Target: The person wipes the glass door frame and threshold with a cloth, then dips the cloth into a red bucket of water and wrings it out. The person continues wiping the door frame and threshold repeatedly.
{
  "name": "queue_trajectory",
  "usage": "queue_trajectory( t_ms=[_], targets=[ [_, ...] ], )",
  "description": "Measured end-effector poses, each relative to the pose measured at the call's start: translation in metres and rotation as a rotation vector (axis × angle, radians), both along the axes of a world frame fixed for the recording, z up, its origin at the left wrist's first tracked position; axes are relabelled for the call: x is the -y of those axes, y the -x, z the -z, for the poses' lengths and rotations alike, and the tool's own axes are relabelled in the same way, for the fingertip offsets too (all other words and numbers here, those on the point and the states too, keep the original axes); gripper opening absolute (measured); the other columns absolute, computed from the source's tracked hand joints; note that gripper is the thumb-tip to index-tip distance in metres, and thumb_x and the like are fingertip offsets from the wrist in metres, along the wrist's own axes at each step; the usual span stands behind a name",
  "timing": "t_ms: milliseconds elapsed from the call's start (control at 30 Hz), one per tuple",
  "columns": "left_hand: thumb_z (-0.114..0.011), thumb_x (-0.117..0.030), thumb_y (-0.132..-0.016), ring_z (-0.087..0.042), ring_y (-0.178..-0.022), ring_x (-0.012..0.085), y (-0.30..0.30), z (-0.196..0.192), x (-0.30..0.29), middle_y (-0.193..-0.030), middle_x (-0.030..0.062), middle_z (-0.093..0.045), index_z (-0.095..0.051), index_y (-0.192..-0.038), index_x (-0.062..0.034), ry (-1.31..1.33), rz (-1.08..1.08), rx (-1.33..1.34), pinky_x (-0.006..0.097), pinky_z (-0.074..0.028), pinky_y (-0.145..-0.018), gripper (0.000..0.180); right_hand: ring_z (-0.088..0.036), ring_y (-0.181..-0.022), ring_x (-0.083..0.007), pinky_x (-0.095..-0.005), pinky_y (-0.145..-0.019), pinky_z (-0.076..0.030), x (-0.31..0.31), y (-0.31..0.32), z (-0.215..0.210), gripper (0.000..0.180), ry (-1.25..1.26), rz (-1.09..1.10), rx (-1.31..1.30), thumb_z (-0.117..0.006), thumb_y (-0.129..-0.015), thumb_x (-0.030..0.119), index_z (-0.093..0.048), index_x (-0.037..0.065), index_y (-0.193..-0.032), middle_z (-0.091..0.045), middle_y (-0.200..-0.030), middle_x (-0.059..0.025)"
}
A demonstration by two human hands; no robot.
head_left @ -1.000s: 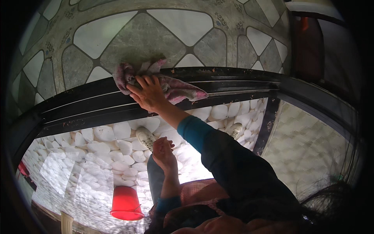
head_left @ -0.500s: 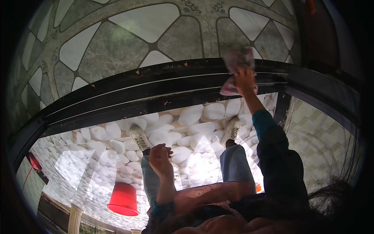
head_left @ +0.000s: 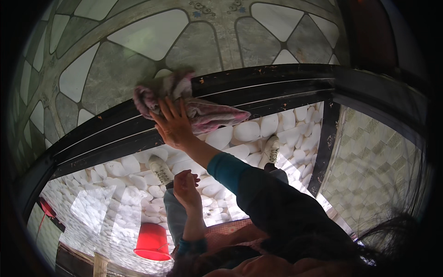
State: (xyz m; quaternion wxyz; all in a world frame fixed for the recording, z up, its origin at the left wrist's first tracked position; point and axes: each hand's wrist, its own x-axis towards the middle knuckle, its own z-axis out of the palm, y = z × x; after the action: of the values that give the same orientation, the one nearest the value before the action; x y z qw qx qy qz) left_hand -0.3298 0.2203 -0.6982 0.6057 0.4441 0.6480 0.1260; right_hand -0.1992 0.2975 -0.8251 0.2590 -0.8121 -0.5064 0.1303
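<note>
My right hand (head_left: 174,123) presses a pink and grey cloth (head_left: 212,113) onto the black threshold frame (head_left: 272,76), left of its middle. The fingers are spread over the cloth and hold it against the frame. One end bunches up beyond the fingertips; the other trails to the right along the frame. My left hand (head_left: 186,187) hangs in the air nearer to me, above my left leg. Its fingers are curled in, with nothing visible in them.
A red bucket (head_left: 152,241) stands at the lower left on the white pebble-patterned floor (head_left: 113,203). My shoes (head_left: 160,170) are close to the frame's near side. Beyond it lies a grey and white patterned tile floor (head_left: 124,69). A patterned mat-like surface (head_left: 374,171) is at the right.
My right hand has swept the cloth leftward along the black frame, from its right part to left of the middle. My left hand has barely moved.
</note>
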Motion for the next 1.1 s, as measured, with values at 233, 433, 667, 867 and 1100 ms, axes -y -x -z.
queue_trajectory(
  t_ms=[233, 433, 667, 867, 1100],
  targets=[
    [-0.057, -0.007, -0.092, -0.064, -0.066, 0.0128, -0.014, 0.014, 0.015, -0.077, 0.0069, -0.066, -0.062, -0.099, -0.0014, -0.022, 0.057, -0.003, 0.023, -0.048, -0.056, 0.010, -0.037, -0.135, -0.0345, -0.0617, -0.111, -0.021, 0.148, -0.150, 0.017, 0.051, 0.131, -0.124, 0.291, -0.066, -0.083, 0.036, -0.053, 0.025, -0.131, -0.042, -0.143, -0.0146],
    [-0.056, -0.007, -0.091, -0.062, -0.064, 0.0127, -0.024, 0.018, 0.027, -0.076, 0.0071, -0.065, -0.061, -0.098, -0.0009, -0.017, 0.118, -0.039, 0.023, -0.047, -0.056, 0.010, -0.027, -0.138, -0.0363, -0.0575, -0.111, -0.023, 0.305, -0.318, 0.018, 0.061, 0.631, 0.318, 0.420, -0.056, -0.091, 0.038, -0.033, 0.026, -0.146, -0.028, -0.150, -0.0178],
    [-0.057, -0.006, -0.090, -0.061, -0.064, 0.0127, -0.034, 0.016, 0.037, -0.077, 0.0073, -0.065, -0.061, -0.098, -0.0010, 0.010, 0.066, 0.008, 0.023, -0.047, -0.056, 0.010, -0.034, -0.132, -0.0440, -0.0515, -0.106, -0.032, 0.341, -0.376, 0.026, 0.055, 0.478, 0.822, 0.414, -0.045, -0.098, 0.037, -0.030, 0.018, -0.147, -0.033, -0.144, -0.0270],
    [-0.057, -0.005, -0.090, -0.062, -0.064, 0.0127, -0.029, 0.012, 0.035, -0.076, 0.0073, -0.065, -0.062, -0.098, -0.0008, 0.040, 0.062, 0.039, 0.023, -0.047, -0.057, 0.010, -0.028, -0.135, -0.0469, -0.0555, -0.110, -0.023, 0.255, -0.261, 0.039, 0.060, 0.590, 0.909, 0.398, -0.051, -0.094, 0.036, -0.031, 0.010, -0.144, -0.027, -0.146, -0.0319],
    [-0.057, -0.007, -0.091, -0.062, -0.064, 0.0122, -0.024, 0.012, 0.025, -0.076, 0.0072, -0.066, -0.062, -0.098, -0.0007, 0.025, 0.055, 0.020, 0.023, -0.047, -0.057, 0.010, -0.030, -0.136, -0.0441, -0.0664, -0.109, -0.018, 0.108, -0.058, 0.019, 0.058, 0.125, 0.434, 0.161, -0.061, -0.086, 0.031, -0.042, 0.020, -0.140, -0.028, -0.145, -0.0314]
  ],
)
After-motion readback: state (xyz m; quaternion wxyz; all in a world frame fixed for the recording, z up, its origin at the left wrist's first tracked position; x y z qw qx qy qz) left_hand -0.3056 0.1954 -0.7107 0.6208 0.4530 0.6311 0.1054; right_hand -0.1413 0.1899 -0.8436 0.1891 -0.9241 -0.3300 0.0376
